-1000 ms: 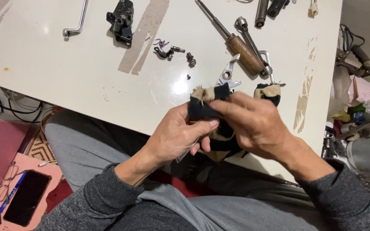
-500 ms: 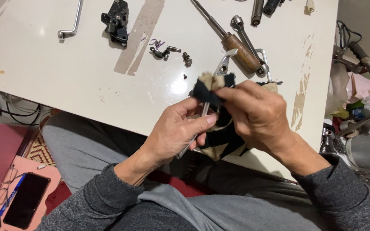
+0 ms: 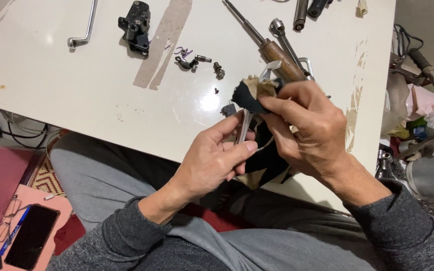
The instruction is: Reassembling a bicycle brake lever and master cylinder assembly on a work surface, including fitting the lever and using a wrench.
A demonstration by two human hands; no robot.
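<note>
Centre of the frame, over the desk (image 3: 101, 100) edge: the left hand (image 3: 212, 160) now pinches the thin metal part (image 3: 243, 125) lower down, while the right hand (image 3: 310, 133), clamped on the black rag (image 3: 249, 96), has slid up to its tip, so the wiping goes on.
</note>
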